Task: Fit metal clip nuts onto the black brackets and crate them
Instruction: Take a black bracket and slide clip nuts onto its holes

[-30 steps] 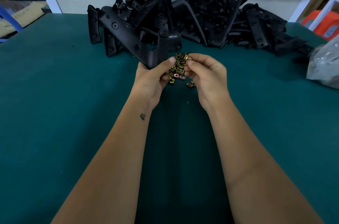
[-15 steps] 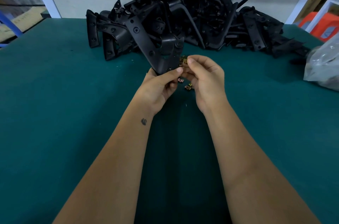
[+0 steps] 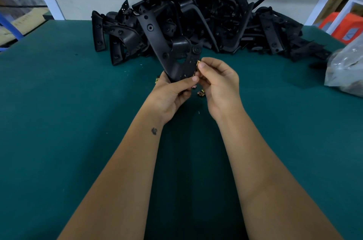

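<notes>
1. My left hand (image 3: 172,92) grips the black bracket (image 3: 170,53) by its near end, above the tabletop (image 3: 59,102).
2. My right hand (image 3: 218,80) pinches a clip nut (image 3: 198,62), seemingly touching the bracket's right edge.

**Green-topped bench and its load**

A flat workbench covered in dark teal-green matting (image 3: 59,121) fills the room's middle. At twelve o'clock, against the far edge, sits a jumbled heap of black moulded plastic brackets (image 3: 225,23). Near the centre lie a few small brass-coloured metal clip nuts (image 3: 201,93), loose on the mat. At three o'clock, on the right edge, rests a crumpled clear plastic bag (image 3: 345,70) with dark contents.
</notes>
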Motion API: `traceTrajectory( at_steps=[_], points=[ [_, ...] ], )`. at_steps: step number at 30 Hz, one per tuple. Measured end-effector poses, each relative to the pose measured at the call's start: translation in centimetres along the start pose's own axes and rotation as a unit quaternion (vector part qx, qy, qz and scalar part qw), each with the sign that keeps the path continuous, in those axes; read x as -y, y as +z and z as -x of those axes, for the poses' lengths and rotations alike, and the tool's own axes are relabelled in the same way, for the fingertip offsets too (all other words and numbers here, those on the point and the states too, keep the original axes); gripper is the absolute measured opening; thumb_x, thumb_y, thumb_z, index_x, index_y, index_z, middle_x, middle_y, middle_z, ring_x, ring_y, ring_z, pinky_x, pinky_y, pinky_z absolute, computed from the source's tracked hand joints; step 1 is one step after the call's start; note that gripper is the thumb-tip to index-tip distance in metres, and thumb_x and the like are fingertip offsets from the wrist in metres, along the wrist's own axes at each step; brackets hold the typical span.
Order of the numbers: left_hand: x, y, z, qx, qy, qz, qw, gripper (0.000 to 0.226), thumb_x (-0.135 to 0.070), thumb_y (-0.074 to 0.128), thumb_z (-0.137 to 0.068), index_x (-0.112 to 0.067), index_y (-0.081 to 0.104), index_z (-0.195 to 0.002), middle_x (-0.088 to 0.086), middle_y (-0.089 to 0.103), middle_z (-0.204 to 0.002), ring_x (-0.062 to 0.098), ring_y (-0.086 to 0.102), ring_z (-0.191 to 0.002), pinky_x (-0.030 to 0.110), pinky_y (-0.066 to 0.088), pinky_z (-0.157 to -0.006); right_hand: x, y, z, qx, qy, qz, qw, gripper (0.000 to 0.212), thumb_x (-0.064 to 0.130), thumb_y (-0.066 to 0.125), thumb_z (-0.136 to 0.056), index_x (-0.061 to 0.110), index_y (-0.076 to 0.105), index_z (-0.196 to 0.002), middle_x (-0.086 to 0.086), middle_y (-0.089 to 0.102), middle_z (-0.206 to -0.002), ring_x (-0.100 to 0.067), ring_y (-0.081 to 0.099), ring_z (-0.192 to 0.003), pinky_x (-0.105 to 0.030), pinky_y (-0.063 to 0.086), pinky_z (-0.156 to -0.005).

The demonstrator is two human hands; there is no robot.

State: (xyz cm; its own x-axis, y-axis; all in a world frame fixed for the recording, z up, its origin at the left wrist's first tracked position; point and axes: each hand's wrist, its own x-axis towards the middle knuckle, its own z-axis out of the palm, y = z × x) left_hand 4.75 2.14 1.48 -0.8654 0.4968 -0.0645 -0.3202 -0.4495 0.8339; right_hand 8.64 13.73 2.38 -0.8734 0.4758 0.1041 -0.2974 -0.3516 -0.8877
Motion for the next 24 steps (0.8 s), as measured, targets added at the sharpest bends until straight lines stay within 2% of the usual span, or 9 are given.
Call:
traceTrajectory(
  at_steps=[4, 9, 17, 21, 24],
  points=[
    [0.1, -0.11, -0.11, 0.001, 0.006, 0.001, 1.0, 0.038, 0.003, 0.072, -0.081, -0.018, 0.055, -0.108, -0.006, 0.072, -0.084, 0.003, 0.064, -0.067, 0.016, 0.048, -0.056, -0.21, 0.08, 0.0, 0.011, 0.017, -0.003, 1.0, 0.012, -0.002, 0.064, -0.089, 0.008, 0.069, -0.089, -0.002, 0.068, -0.074, -0.009, 0.064, -0.065, -0.025, 0.055, -0.066],
    [0.15, -0.24, -0.2, 0.008, 0.013, -0.023, 1.0, 0.044, 0.004, 0.072, -0.082, -0.018, 0.053, -0.115, -0.007, 0.073, -0.091, 0.005, 0.067, -0.077, 0.017, 0.049, -0.06, -0.17, -0.04, -0.04, 0.018, 0.04, -0.069, 0.997, 0.015, -0.003, 0.063, -0.09, 0.009, 0.07, -0.086, 0.001, 0.069, -0.072, -0.009, 0.063, -0.064, -0.023, 0.055, -0.065],
    [0.22, -0.19, -0.14, 0.014, 0.01, -0.039, 0.999, 0.047, 0.003, 0.072, -0.083, -0.018, 0.052, -0.119, -0.007, 0.072, -0.098, 0.003, 0.066, -0.081, 0.017, 0.049, -0.06, -0.41, -0.31, -0.17, 0.011, 0.078, -0.135, 0.988, 0.014, 0.0, 0.062, -0.09, 0.011, 0.069, -0.086, 0.001, 0.07, -0.075, -0.007, 0.065, -0.065, -0.022, 0.055, -0.063],
    [0.29, -0.18, -0.16, 0.018, 0.008, -0.045, 0.999, 0.045, 0.003, 0.072, -0.082, -0.019, 0.053, -0.116, -0.008, 0.072, -0.097, 0.003, 0.067, -0.082, 0.017, 0.049, -0.06, -0.39, -0.35, -0.23, 0.01, 0.075, -0.126, 0.989, 0.014, -0.001, 0.062, -0.09, 0.01, 0.067, -0.097, 0.0, 0.069, -0.077, -0.007, 0.064, -0.066, -0.023, 0.056, -0.067],
    [0.28, -0.21, -0.16, 0.013, 0.009, -0.056, 0.998, 0.042, 0.003, 0.072, -0.083, -0.02, 0.053, -0.113, -0.01, 0.074, -0.092, 0.002, 0.069, -0.081, 0.017, 0.051, -0.062, -0.29, -0.2, -0.25, 0.009, 0.072, -0.106, 0.992, 0.024, -0.003, 0.064, -0.088, 0.01, 0.063, -0.109, -0.002, 0.065, -0.083, -0.01, 0.063, -0.072, -0.024, 0.056, -0.072]
  ],
)
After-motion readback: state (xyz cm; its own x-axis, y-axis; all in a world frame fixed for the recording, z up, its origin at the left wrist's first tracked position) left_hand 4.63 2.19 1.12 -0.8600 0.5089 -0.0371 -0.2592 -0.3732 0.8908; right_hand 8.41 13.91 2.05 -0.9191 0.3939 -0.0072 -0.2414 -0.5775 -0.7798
